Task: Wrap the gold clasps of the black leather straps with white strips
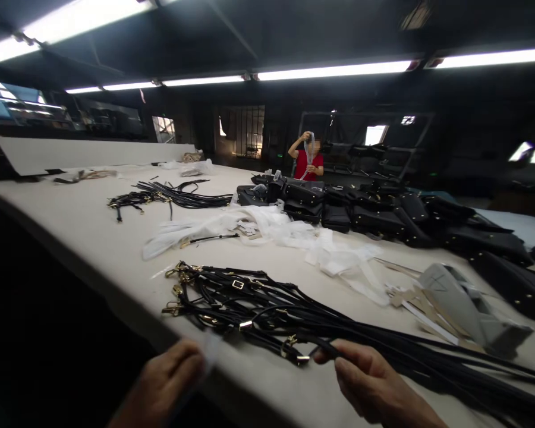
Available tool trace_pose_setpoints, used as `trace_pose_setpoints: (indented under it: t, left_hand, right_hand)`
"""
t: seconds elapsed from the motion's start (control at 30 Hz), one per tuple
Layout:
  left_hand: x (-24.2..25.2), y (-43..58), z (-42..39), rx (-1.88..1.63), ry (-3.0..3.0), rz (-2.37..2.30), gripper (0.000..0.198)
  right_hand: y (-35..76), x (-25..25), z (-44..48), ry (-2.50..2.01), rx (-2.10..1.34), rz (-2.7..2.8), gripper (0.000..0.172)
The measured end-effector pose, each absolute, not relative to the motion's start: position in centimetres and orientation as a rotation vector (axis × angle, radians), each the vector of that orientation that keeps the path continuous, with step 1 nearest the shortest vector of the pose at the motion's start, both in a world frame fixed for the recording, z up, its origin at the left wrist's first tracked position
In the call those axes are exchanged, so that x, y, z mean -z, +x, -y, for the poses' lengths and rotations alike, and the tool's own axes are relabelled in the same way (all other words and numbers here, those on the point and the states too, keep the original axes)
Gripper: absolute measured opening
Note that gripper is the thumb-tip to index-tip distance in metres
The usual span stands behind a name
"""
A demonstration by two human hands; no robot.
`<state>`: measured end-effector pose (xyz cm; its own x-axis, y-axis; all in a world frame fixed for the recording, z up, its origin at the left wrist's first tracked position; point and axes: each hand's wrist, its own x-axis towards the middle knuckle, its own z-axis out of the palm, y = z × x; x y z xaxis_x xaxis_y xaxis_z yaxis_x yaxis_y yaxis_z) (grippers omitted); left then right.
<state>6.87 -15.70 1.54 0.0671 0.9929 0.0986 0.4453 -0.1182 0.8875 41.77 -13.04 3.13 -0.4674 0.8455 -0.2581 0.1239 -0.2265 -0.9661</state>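
My right hand [370, 377] pinches a black strap [317, 341] near its gold-coloured buckle end, just above the table's front edge. Under and behind it lies a long bundle of black straps [267, 309] with gold clasps and buckles, their hardware ends toward the left. At the table edge, my left hand [167, 383] is closed on a thin translucent plastic piece [211, 348]. That piece is blurred, so its exact kind does not show. The two hands are apart.
White plastic wrapping [267, 223] lies mid-table, with a second bundle of black straps [182, 195] behind it. Black bags [352, 208] are piled at right. A grey tape dispenser-like device [468, 309] stands at the right. Across the table a person in red [310, 163] holds up a clear strip.
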Motion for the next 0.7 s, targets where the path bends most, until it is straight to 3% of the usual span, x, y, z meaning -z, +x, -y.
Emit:
trace_pose_setpoints:
  t: [0.2,0.47,0.6,0.7]
  left_hand:
    - [-1.8,18.7,13.2,-0.939,1.584,-0.842,0.027]
    - [-1.4,19.0,14.4,-1.033,1.590,-0.992,0.024]
    - [-0.6,18.8,15.0,-1.094,1.739,-1.250,0.023]
    - [-0.6,18.6,15.2,-1.145,1.800,-1.297,0.016]
  right_hand:
    - [39.3,-5.8,15.8,-1.330,-1.622,1.282,0.063]
    - [37.2,-6.0,16.0,-1.448,-1.549,1.366,0.043]
    - [36.9,-6.0,15.8,-1.383,-1.589,1.480,0.042]
    - [36.5,-5.3,15.4,-1.435,-1.404,1.593,0.040]
